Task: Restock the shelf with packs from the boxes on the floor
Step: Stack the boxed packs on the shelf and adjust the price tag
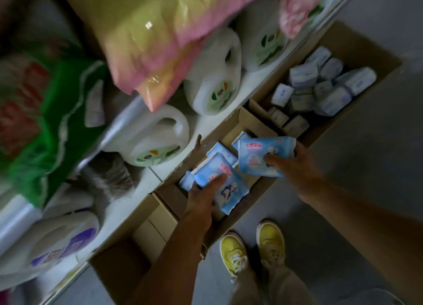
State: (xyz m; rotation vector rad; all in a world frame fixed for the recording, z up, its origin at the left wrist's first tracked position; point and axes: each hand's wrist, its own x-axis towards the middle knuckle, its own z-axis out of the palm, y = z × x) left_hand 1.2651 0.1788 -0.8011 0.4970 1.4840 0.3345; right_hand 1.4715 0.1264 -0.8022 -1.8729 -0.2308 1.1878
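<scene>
Reaching into the middle box [231, 131] on the floor, we have both hands down among the packs, so the step in hand reads as pickup, not yet shelving. Our left hand [202, 197] grips one blue pack [223, 181], thumb curled over its face, the pack lying just above the few others left in the box. Our right hand [295, 161] grips a second blue pack [261, 156] at its right edge, thumb on top, fingers underneath (those are hidden from us).

The far box [357, 53] holds a heap of pale lilac packs [320, 85]. The shelf [201, 126] runs just beside the boxes, its bottom level carrying white jugs [214, 80]; green bags [45, 112] and pink and yellow bags [146, 39] hang over the levels above.

Next move, in our judgement: lift both packs clear of the box walls and carry them up to a shelf level. Which level takes them we cannot tell from here.

Writing: each blue pack bears red-pink Chinese characters along its top, too blurred to read with confidence. The jug labels are unreadable.
</scene>
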